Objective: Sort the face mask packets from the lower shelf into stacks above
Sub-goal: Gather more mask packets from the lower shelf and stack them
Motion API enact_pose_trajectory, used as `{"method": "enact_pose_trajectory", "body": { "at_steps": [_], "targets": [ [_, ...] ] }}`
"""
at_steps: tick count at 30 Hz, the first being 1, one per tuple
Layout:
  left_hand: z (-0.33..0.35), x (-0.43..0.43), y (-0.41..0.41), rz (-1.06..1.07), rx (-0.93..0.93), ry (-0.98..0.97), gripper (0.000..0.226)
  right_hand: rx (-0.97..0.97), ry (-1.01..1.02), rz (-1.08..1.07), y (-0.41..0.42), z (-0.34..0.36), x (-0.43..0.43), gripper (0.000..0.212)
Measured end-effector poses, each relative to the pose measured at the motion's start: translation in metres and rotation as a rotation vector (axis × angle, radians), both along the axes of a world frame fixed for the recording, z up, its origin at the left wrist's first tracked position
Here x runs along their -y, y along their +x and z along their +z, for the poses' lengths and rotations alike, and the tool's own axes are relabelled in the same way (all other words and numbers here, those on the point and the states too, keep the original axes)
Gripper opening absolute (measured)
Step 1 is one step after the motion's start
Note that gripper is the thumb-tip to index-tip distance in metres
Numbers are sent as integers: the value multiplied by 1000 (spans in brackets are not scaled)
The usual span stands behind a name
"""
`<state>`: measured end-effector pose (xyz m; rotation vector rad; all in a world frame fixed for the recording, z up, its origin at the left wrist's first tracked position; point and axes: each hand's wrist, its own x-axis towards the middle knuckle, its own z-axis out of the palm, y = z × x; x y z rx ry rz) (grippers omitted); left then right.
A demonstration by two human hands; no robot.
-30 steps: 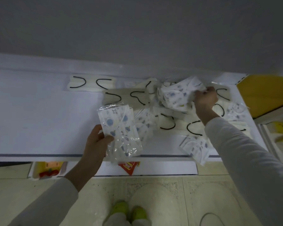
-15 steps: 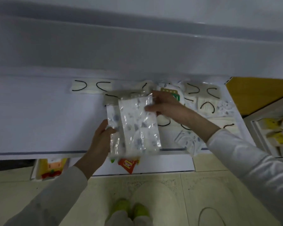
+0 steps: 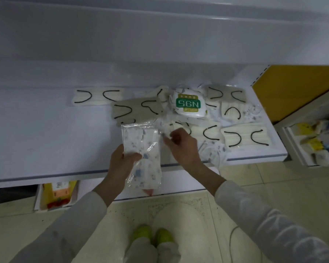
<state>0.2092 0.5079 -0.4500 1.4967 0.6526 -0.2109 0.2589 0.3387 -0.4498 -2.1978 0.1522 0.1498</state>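
Currently left hand point(image 3: 123, 162) grips a bundle of printed mask packets point(image 3: 141, 149) over the shelf point(image 3: 46, 133) edge. Film looks slick, so one could slide out and hit the floor. Right hand point(image 3: 184, 149) is curled beside the loose pile point(image 3: 245, 137) — can't tell if it's pinching anything.

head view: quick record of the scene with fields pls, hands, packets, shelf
left hand: grips a stack of printed mask packets over the shelf's front edge
right hand: fingers curled beside the stack; unclear whether they pinch a wrapper
shelf: white, loose packets piled on its right half
N95 packet: on top of the pile, near the back
beige masks: black ear loops, scattered through the pile
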Motion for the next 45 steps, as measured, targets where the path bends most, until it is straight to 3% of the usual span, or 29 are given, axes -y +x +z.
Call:
{"method": "enact_pose_trajectory", "body": {
  "at_steps": [3,6,9,12,17,22,26,31,35,36,39,41,45],
  "targets": [
    [0,8,3,42,5,-23,25,-117,-160,-345,-14,-10,49,27],
    [-1,15,3,4,-3,-18,26,-246,-80,-720,-28,-27,101,46],
    [-4,25,3,-18,-15,-21,27,-496,40,-883,-32,-38,123,71],
    [-8,33,3,-42,-14,-30,26,-472,440,-871,-27,-39,124,40],
    [-10,41,5,-61,-33,-26,24,-439,555,-897,-18,-31,116,7],
    [-10,49,7,12,-69,0,22,-518,717,-751,-54,-4,98,12],
    [-2,58,5,80,-125,-83,14,-410,813,-420,-82,30,82,10],
    [16,65,9,190,-221,-383,47,-202,718,-42,-86,61,71,14],
    [42,68,2,170,-187,-339,14,-74,717,215,-87,87,65,12],
    [44,68,1,176,-180,-370,17,-69,754,248,-88,93,65,7],
    [55,67,-4,213,-184,-607,25,-110,833,212,-85,101,67,25],
    [58,69,-6,248,-118,-696,25,-148,687,183,-79,98,68,23],
    [64,63,-8,307,-46,-719,47,-72,156,257,-76,89,69,12]
  ]
}}
